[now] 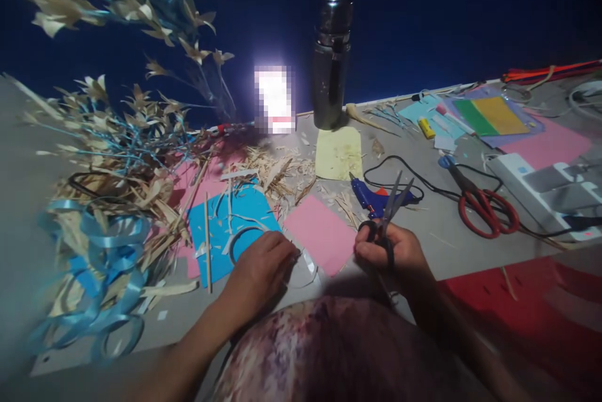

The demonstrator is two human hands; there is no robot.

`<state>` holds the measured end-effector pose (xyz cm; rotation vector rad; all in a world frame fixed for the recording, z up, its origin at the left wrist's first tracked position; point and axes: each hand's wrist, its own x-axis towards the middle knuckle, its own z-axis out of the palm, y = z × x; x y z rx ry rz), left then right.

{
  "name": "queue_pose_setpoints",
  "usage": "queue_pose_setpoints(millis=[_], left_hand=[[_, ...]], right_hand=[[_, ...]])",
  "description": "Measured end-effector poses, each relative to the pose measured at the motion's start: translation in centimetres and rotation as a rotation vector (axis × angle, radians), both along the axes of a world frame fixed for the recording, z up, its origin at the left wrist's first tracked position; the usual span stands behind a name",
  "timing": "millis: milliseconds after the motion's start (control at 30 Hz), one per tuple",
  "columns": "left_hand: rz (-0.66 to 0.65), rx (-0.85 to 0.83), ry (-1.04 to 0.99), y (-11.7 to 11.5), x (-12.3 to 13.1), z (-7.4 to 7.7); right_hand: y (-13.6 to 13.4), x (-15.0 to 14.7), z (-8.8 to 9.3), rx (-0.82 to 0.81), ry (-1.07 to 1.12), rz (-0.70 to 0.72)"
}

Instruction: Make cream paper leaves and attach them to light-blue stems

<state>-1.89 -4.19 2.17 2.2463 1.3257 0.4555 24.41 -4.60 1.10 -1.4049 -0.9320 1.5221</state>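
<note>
In my right hand (392, 254) is a pair of black-handled scissors (394, 201), blades apart and pointing up and away from me. My left hand (266, 264) is closed over the near edge of the table, its fingertips curled out of sight. A thin, clear curved strip (308, 267) shows beside those fingertips; whether they pinch it I cannot make out. Pink paper (322, 232) lies between the two hands. Left of it is a blue sheet (216, 226) with a white ring and thin sticks on it. Just beyond the scissors rests a blue glue gun (367, 196).
Dried husk stems (136, 120) and curled blue ribbon (113, 242) crowd the left side. A dark flask (332, 63) stands at the back beside a bright light (275, 98). Red-handled scissors (489, 211), a power strip (540, 195) and a red sheet (531, 295) are on the right.
</note>
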Motion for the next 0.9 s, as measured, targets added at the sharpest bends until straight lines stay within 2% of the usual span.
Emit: queue_pose_setpoints(millis=[67, 133, 200, 267, 433, 600, 667, 800, 900], left_hand=[[0.03, 0.07, 0.053, 0.4, -0.2, -0.3], [0.193, 0.101, 0.065, 0.8, -1.4, -0.3], [0.363, 0.062, 0.045, 0.7, -3.0, -0.1], [0.441, -0.012, 0.036, 0.3, -4.2, -0.1], [0.382, -0.101, 0.086, -1.0, -4.4, -0.8], [0.368, -0.011, 0.049, -1.4, -3.3, -0.7], [0.299, 0.012, 0.056, -1.6, -2.7, -0.7], [0.15, 0.0, 0.253, -1.9, -1.7, -0.9], [0.204, -0.042, 0.212, -1.9, -1.7, -0.7]], right_hand=[[-0.3, 0.0, 0.2, -0.007, -0.004, 0.004], [-0.7, 0.1, 0.2, -0.038, 0.007, 0.008], [-1.1, 0.2, 0.0, -0.066, 0.021, 0.012], [-1.3, 0.3, -0.4, -0.076, 0.032, 0.021], [-0.9, -0.2, -1.0, -0.088, 0.081, 0.083], [0.0, -0.8, -0.5, -0.108, 0.049, 0.1], [0.3, -0.9, -0.3, -0.108, 0.026, 0.102], [0.4, -0.9, 0.0, -0.102, -0.007, 0.108], [0.4, -0.9, 0.0, -0.097, 0.001, 0.108]])
